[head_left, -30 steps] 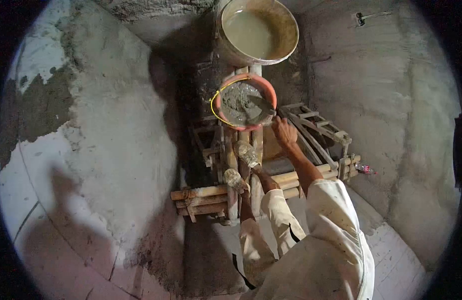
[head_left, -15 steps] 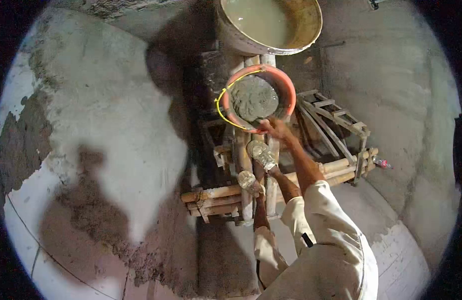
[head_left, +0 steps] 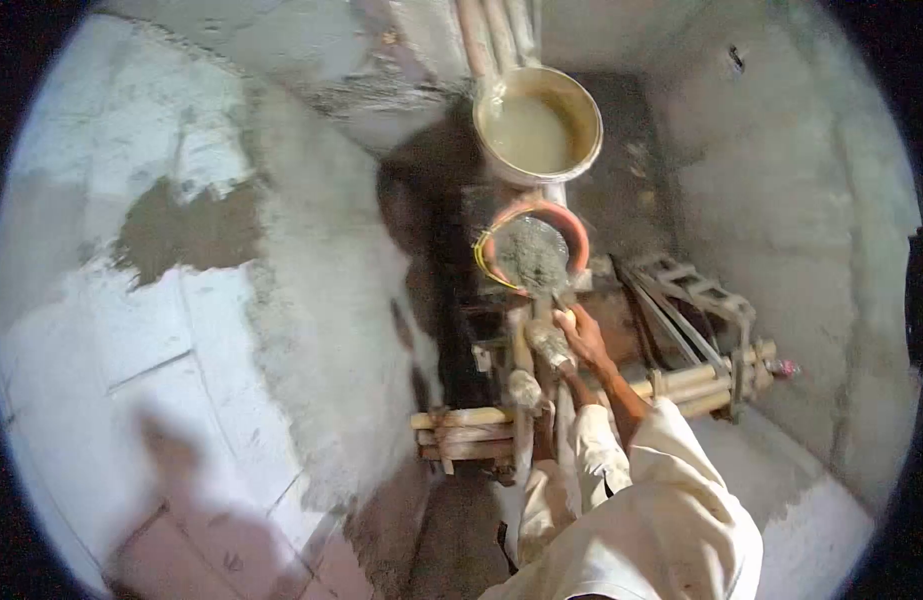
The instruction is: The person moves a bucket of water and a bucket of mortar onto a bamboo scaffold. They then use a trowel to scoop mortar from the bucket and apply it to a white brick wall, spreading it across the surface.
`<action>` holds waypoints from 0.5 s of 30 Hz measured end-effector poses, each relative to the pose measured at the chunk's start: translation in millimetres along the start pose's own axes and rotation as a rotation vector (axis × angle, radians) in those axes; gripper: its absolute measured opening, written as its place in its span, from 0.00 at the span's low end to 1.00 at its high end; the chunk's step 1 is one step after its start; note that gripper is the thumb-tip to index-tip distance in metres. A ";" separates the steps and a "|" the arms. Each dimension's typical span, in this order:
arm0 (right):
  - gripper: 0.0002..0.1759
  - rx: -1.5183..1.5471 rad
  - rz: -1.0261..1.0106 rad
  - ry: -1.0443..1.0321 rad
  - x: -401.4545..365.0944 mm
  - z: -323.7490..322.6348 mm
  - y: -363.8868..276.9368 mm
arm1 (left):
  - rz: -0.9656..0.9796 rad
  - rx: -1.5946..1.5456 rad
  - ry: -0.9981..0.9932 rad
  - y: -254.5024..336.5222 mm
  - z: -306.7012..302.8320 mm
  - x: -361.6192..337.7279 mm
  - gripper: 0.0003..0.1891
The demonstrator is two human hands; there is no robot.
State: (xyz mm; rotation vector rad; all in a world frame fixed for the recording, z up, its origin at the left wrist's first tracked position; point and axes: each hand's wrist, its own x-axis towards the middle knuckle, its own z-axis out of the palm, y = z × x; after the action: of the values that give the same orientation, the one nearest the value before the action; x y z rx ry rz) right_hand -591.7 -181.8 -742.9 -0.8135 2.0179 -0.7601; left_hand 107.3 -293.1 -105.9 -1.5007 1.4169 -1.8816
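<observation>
At far left, I see a plastered wall [head_left: 311,300] bearing a dark wet patch [head_left: 181,225]. Toward the centre, a bamboo scaffold [head_left: 461,420] carries my feet [head_left: 549,345], the orange pan [head_left: 573,224] of grey mortar and, beyond it, a white bucket [head_left: 583,108] of cloudy water. Just right of the pan's near rim lies my right hand [head_left: 581,335], fingers curled, though I cannot tell whether it grips anything; my left hand is out of view.
</observation>
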 end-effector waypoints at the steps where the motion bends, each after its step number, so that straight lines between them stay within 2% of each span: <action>1: 0.31 0.101 0.015 -0.051 -16.4 -4.2 -30.9 | -0.007 0.023 0.027 13.3 -1.6 2.9 0.38; 2: 0.32 0.197 0.026 -0.113 -30.7 -6.4 -64.4 | -0.031 0.049 0.048 25.1 -8.6 5.3 0.36; 4: 0.31 0.596 0.065 -0.281 -68.1 -13.1 -123.0 | -0.064 0.019 0.099 33.8 -31.5 8.9 0.31; 5: 0.26 0.824 0.000 -0.399 -57.6 13.6 -93.7 | -0.056 -0.058 0.140 34.8 -48.6 18.6 0.31; 6: 0.26 0.826 -0.032 -0.422 -72.7 10.0 -133.3 | -0.045 -0.135 0.181 36.4 -65.4 28.4 0.31; 7: 0.24 0.909 0.062 -0.399 -99.7 -3.8 -199.2 | -0.056 -0.202 0.161 29.6 -71.0 25.6 0.31; 8: 0.22 0.987 0.163 -0.365 -118.8 -15.7 -252.8 | -0.119 -0.162 -0.006 29.3 -64.0 16.8 0.32; 9: 0.18 1.038 0.221 -0.431 -127.3 -25.4 -281.5 | -0.125 -0.208 0.024 27.8 -69.2 18.4 0.32; 10: 0.18 1.038 0.198 -0.428 -137.6 -27.8 -306.6 | -0.129 -0.258 0.054 28.4 -73.7 19.5 0.33; 12: 0.17 1.345 -0.029 -0.304 -149.4 -25.1 -359.5 | -0.146 -0.273 0.081 31.4 -62.6 16.6 0.33; 15: 0.18 1.172 -0.339 0.004 -160.4 -44.5 -428.8 | -0.147 -0.249 0.108 34.0 -57.9 20.1 0.35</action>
State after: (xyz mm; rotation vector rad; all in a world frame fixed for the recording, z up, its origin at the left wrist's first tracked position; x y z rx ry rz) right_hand -439.0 -311.7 -328.9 -0.4115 1.0809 -1.8519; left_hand 38.8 -295.5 -120.7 -1.6810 1.6844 -1.9564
